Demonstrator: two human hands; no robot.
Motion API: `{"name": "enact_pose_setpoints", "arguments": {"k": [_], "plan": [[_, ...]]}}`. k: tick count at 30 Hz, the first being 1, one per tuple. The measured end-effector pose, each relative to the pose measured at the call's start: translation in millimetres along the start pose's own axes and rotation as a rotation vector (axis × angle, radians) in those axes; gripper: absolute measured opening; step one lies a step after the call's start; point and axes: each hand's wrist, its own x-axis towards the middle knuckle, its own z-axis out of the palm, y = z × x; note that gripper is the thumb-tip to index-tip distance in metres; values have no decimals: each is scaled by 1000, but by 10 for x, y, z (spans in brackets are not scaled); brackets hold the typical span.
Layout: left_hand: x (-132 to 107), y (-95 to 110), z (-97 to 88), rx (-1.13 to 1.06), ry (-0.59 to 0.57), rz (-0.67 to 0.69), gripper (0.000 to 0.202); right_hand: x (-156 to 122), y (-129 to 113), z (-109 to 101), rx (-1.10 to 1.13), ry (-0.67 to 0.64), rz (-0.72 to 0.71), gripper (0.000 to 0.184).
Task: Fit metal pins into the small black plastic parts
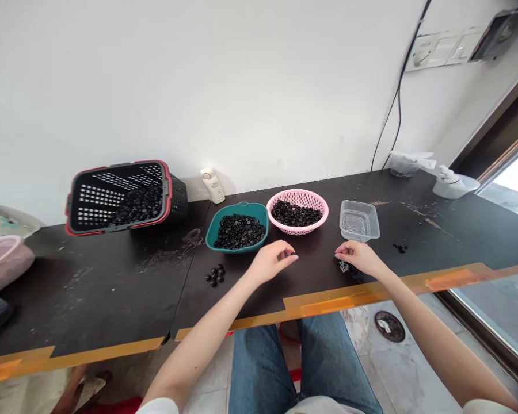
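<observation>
My left hand rests on the dark table in front of the teal bowl, fingers curled in a pinch round a small black part. My right hand lies to the right, below the clear plastic tub, its fingers pinched over a little heap of small metal pieces. The teal bowl and the pink colander both hold many small black round parts. A small cluster of black parts lies loose on the table left of my left hand.
A black basket with a red rim, tipped on its side, holds more black parts at the back left. A pink basin is at the far left. A small white bottle and white containers stand by the wall. Orange tape edges the table.
</observation>
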Motion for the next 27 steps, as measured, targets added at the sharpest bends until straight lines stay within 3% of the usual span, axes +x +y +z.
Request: {"name": "enact_pose_setpoints", "arguments": {"k": [4, 10, 18, 23, 27], "plan": [[-60, -294, 368, -120, 44, -164, 20, 86, -48, 18, -141, -93, -11, 13], [-86, -610, 466, -212, 213, -241, 18, 140, -3, 21, -133, -170, 4, 13], [-109, -600, 473, -209, 221, -248, 27, 174, 3, -39, -52, -279, 2, 18], [-110, -591, 468, -168, 188, -243, 20, 170, 97, -150, -24, -242, -3, 24], [-110, -581, 466, -137, 154, -227, 18, 132, 161, -179, -26, -341, -21, 20]]}}
